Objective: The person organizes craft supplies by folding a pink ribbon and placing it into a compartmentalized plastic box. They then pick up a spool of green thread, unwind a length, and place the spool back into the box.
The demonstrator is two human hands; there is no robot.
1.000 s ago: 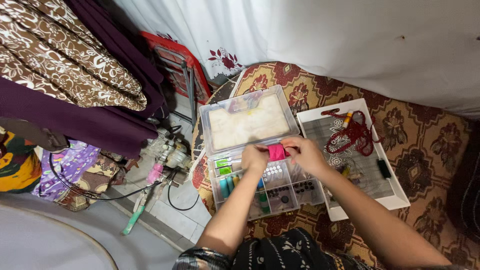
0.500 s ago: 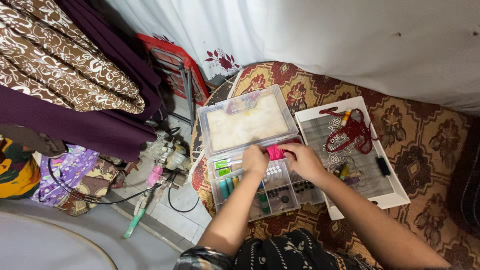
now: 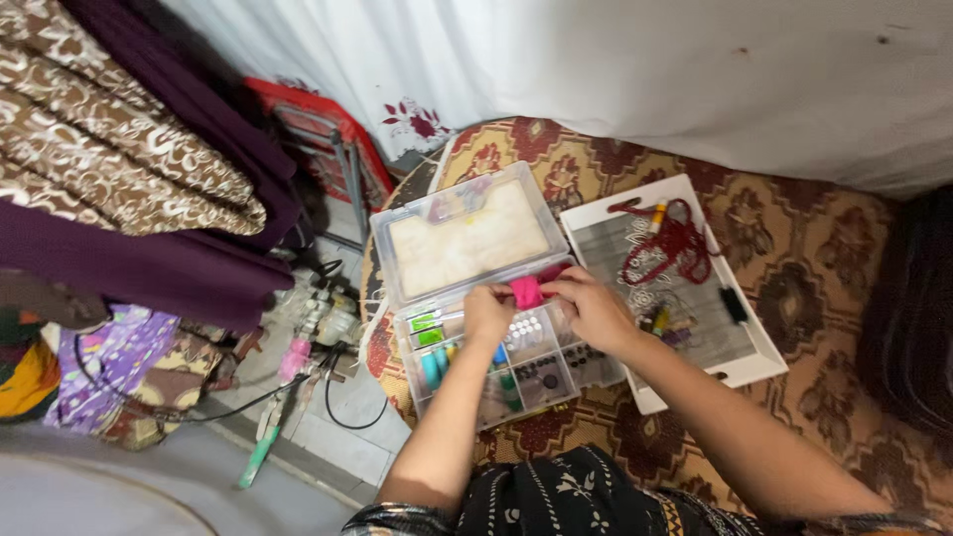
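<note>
Pink spool pinched between two hands over one open organizer box.

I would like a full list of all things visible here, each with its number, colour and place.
pink piece: one, pink, pinched between both hands over the box
organizer box: one, clear plastic, lid open, on the patterned cloth
thread spools: several, teal and green, box's left compartments
white tray: one, right of the box
red cord: one bundle, dark red, in the tray
patterned cloth: one, brown and red, under box and tray
curtain: one, white, behind
left hand: gripping the pink piece
right hand: gripping the pink piece
</note>
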